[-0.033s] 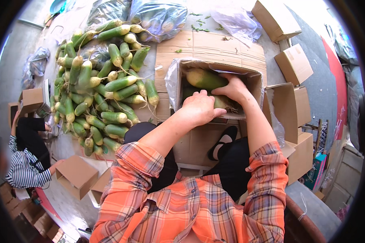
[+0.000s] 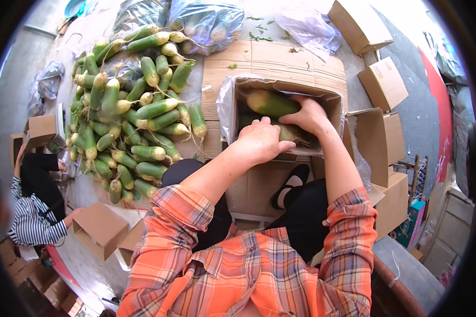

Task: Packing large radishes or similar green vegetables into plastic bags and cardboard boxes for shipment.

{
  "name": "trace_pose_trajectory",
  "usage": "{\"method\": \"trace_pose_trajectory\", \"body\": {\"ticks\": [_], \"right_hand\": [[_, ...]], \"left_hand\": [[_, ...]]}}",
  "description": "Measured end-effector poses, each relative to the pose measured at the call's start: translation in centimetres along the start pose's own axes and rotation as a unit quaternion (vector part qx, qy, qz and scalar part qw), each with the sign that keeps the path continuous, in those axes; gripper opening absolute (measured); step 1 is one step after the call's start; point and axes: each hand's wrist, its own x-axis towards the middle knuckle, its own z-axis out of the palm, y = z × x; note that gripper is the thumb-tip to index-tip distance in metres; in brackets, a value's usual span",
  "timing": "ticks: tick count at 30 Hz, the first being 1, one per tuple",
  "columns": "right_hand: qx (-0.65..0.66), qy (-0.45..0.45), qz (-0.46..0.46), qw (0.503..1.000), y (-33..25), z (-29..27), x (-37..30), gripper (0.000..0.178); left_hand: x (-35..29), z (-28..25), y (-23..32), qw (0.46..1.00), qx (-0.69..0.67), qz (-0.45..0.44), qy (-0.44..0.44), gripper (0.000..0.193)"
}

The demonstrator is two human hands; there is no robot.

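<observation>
A cardboard box (image 2: 332, 113) with a clear plastic liner (image 2: 226, 105) stands in front of me. Inside lies a large green radish (image 2: 268, 102) with a pale end at the left. My right hand (image 2: 308, 115) reaches in from the right and grips its right end. Along the near side of the box rests another green radish (image 2: 293, 133), with thin roots showing at its right. My left hand (image 2: 262, 141) bends over the near wall, its fingers curled onto this nearer radish and its thumb pointing right. Some left fingertips are hidden.
A big pile of green radishes (image 2: 156, 109) lies left of the box, with filled plastic bags (image 2: 209, 24) behind it. Cardboard boxes (image 2: 383, 84) line the right side. At far left sits a person in a striped top (image 2: 34, 222), by an upturned box (image 2: 101, 227).
My right hand and the large radish have shifted slightly to the right inside the box. The left hand stays in nearly the same place.
</observation>
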Motion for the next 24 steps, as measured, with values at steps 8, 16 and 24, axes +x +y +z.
{"method": "trace_pose_trajectory", "body": {"ticks": [8,16,24], "right_hand": [[-0.067,0.053,0.004,0.996,0.2,-0.5,-0.9,0.061],[0.104,0.081,-0.071,0.989,1.5,1.2,0.5,0.055],[0.429,-0.082,0.117,0.892,2.5,0.4,-0.2,0.060]], "left_hand": [[0.2,0.1,0.6,1.000,0.001,0.003,0.002,0.068],[0.6,-0.6,0.4,0.999,0.034,0.010,0.006,0.067],[1.3,-1.4,-1.6,0.997,0.022,0.012,0.070,0.035]]}}
